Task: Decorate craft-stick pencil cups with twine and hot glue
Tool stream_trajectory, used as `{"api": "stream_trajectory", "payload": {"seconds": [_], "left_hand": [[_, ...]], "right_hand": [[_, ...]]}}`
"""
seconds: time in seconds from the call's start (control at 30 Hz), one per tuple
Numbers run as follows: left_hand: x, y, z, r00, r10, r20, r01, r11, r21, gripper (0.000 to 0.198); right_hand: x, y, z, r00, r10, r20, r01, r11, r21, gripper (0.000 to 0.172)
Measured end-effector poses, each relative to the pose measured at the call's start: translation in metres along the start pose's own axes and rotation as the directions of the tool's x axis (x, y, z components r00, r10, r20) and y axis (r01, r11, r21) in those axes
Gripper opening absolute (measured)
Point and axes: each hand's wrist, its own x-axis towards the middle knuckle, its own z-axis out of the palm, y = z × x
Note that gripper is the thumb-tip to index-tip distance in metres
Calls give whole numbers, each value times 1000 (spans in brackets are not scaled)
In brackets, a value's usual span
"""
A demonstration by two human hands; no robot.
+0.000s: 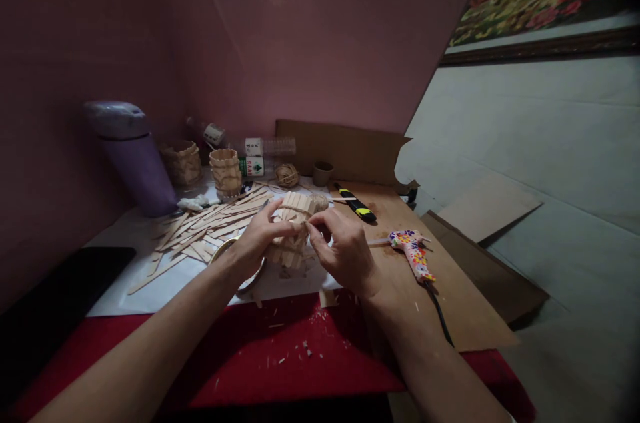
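A small cup made of craft sticks [291,256], with twine [295,208] wound around it, is tilted between my two hands. My left hand [255,240] grips it from the left, thumb across its side. Against its right side, my right hand [345,246] pinches with thumb and forefinger at the twine; the fingertips cover most of what they hold. A roll of tape [226,248] lies partly hidden behind my left wrist. Just beyond the cup sits a bundle of twine [319,200].
Loose craft sticks [200,230] spread over white paper at left. Behind stand another stick cup [225,171], a purple bottle [137,166], a twine ball [287,174] and a small pot [323,172]. A utility knife [355,203] and glue gun [414,253] lie on cardboard [470,303].
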Motion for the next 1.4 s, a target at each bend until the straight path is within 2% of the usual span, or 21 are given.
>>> {"api": "stream_trajectory", "payload": {"seconds": [0.3,0.5,0.73,0.87,1.03,1.2,1.4], "left_hand": [[2,-1,1,998,64,-23,-63,998,19,67],[1,0,2,995,94,-33,-93,995,19,65],[2,-4,4,995,91,-32,-90,996,23,63],[2,-6,3,995,83,-59,-81,996,43,63],[2,-7,2,992,121,-28,-121,992,28,58],[3,-7,2,991,128,-42,-127,991,28,62],[3,-6,4,990,125,-59,-125,992,-6,66]], "right_hand": [[-2,-2,4,1000,6,-5,-6,999,35,11],[-3,-5,4,997,74,4,-74,995,64,11],[-4,-5,8,995,99,-11,-98,994,54,13],[-4,-6,8,993,116,-18,-114,990,77,13],[-3,-10,7,987,163,-13,-160,979,125,12],[-3,-12,7,974,227,-13,-222,960,173,11],[-2,-12,5,980,198,-11,-193,966,170,14]]}}
